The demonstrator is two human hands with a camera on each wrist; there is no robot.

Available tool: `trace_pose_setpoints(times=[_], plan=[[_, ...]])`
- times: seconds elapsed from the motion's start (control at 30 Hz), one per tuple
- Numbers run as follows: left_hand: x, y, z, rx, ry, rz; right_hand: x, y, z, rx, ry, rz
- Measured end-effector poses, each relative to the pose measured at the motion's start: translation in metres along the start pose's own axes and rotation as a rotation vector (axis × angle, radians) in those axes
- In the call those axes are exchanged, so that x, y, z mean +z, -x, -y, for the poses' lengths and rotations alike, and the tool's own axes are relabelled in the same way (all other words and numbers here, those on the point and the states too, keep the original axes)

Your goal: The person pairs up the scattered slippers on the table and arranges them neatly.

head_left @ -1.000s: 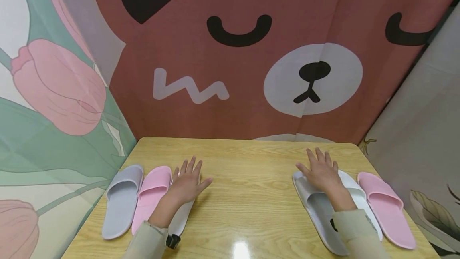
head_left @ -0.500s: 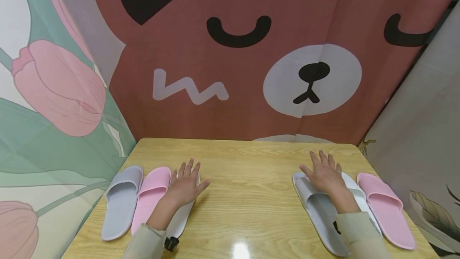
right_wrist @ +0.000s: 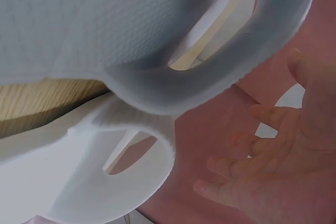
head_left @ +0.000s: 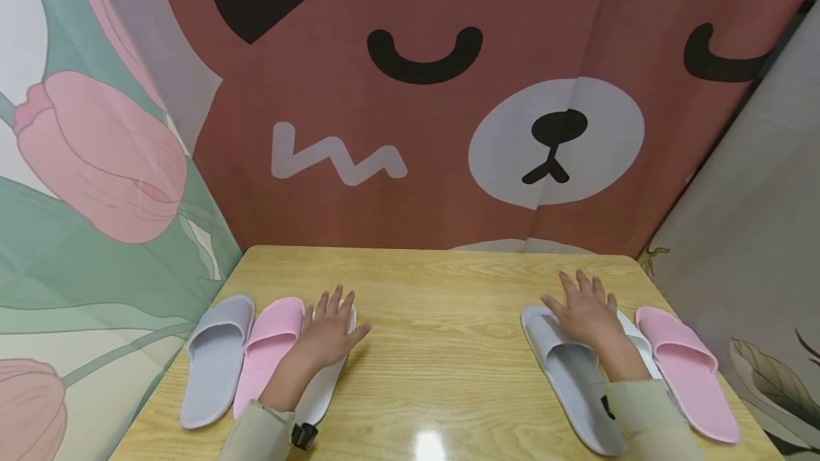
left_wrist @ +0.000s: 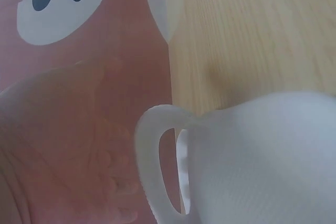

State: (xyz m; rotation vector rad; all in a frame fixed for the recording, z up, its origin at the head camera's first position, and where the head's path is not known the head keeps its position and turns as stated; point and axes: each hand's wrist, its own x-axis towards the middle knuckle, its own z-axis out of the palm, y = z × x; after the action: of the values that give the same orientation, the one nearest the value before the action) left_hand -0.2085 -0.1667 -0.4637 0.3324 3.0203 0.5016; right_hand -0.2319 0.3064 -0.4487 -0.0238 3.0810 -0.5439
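My left hand point(head_left: 325, 338) is spread palm down above a white slipper point(head_left: 320, 397), hiding much of its strap. In the left wrist view that slipper point(left_wrist: 257, 156) shows its open-toed strap, with the bare palm beside it. Over on the right, my right hand point(head_left: 586, 315) has its fingers fanned out above a grey slipper point(head_left: 573, 383) and a white slipper point(head_left: 634, 340). The forearm covers much of that white one. The right wrist view shows both straps, grey point(right_wrist: 157, 87) above white point(right_wrist: 63, 166), and loosely extended fingers apart from them. Both hands hold nothing.
The wooden table point(head_left: 435, 347) bears a second grey slipper point(head_left: 214, 368) and a pink slipper point(head_left: 272, 354) at left, and another pink slipper point(head_left: 695, 375) at far right. A bear-print curtain point(head_left: 423, 112) hangs behind the table, with patterned cloths at both sides.
My right hand has drifted right and slightly nearer, uncovering more of the grey slipper and covering more of the white one. My left hand has shifted slightly left and nearer. The slippers stay put.
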Motion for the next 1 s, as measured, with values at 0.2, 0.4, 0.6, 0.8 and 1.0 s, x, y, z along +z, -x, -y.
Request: trace_pose_setpoints(times=[0.2,0.4,0.6,0.8,1.0], plan=[[-0.001,0.001,0.0,0.008,0.009,-0.01,-0.002,0.002,-0.005,0.002,0.016,-0.01],[0.001,0.001,0.001,0.007,0.011,-0.015,-0.004,0.005,-0.01,0.006,0.011,0.0],[0.002,0.002,0.002,0.005,0.005,-0.015,-0.005,0.008,-0.017,0.01,0.008,0.013],[0.001,0.003,0.003,-0.006,0.009,-0.002,-0.005,0.009,-0.024,0.015,0.018,0.014],[-0.001,0.004,0.002,-0.005,0.011,-0.002,-0.006,0.011,-0.029,0.01,0.023,-0.003]])
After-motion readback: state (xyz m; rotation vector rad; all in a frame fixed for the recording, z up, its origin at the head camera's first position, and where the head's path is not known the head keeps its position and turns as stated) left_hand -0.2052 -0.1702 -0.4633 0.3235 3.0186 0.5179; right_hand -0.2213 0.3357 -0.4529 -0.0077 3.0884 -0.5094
